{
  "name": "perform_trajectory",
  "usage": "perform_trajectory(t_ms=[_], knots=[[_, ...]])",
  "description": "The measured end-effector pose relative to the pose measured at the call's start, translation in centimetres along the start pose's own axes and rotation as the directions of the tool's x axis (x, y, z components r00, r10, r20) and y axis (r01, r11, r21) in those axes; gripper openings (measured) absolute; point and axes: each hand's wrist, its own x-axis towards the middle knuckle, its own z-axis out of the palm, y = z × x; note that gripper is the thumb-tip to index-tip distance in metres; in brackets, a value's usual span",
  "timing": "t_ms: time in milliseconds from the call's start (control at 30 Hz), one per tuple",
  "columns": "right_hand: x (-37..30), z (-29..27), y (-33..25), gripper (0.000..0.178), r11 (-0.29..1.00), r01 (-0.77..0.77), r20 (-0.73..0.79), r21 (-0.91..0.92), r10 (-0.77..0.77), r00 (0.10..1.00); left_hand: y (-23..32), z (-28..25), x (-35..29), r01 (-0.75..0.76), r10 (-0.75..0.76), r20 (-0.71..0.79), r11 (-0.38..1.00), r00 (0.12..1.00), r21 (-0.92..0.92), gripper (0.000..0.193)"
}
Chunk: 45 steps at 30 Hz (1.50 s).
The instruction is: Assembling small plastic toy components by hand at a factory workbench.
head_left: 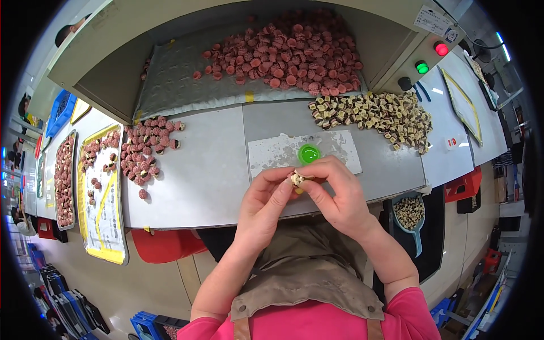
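My left hand [262,199] and my right hand [340,190] meet over the table's front edge. Their fingertips pinch a small cream piece with dark spots [296,179] between them. Its far side is covered by fingers, and I cannot make out its exact kind. Just beyond the fingers, a small round bright green dish [309,153] rests on a white, grey-stained sheet [266,154]. To the right lies a heap of small cream-and-dark pieces [391,116]. Pink-red bumpy shells [289,51] are piled under the hood. Leftward sit several bumpy pink balls with cream and dark parts [141,150].
A yellow-edged tray [107,226] and a filled metal tray [66,181] stand at the left. The hood's panel carries a red button [441,49] and a green button [422,67]. A blue-grey scoop [418,238] with cream-and-dark pieces is at the lower right. A red stool [167,245] stands below the table.
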Motion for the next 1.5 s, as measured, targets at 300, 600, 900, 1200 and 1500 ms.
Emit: perform_trajectory(t_ms=[300, 600, 900, 1200, 1500], knots=[[-1.2, 0.2, 0.5, 0.019, 0.999, -0.052, -0.046, -0.014, 0.051, 0.998, -0.5, 0.7, -0.2, -0.149, 0.154, -0.006, 0.962, 0.988, 0.227, 0.027], [-1.2, -1.4, -1.0, 0.026, 0.963, -0.221, 0.024, 0.157, 0.22, 0.975, 1.0, 0.2, 0.1, 0.081, -0.096, 0.156, 0.991, 0.983, 0.103, 0.04], [-2.0, -1.6, 0.5, 0.03, 0.915, -0.215, 0.175, 0.341, 0.163, 0.971, 1.4, -0.9, 0.8, 0.145, -0.17, 0.317, 0.984, 0.933, 0.102, 0.048], [-1.7, -2.6, 0.1, 0.031, 1.0, -0.006, 0.144, 0.011, 0.005, 0.99, 2.5, 0.2, 0.8, 0.224, -0.255, 0.307, 0.966, 0.917, 0.131, 0.049], [-1.8, -2.1, 0.0, 0.026, 0.976, -0.157, 0.119, 0.153, 0.14, 0.983, 2.0, 0.6, 0.8, 0.252, -0.274, 0.237, 0.96, 0.932, 0.12, 0.049]])
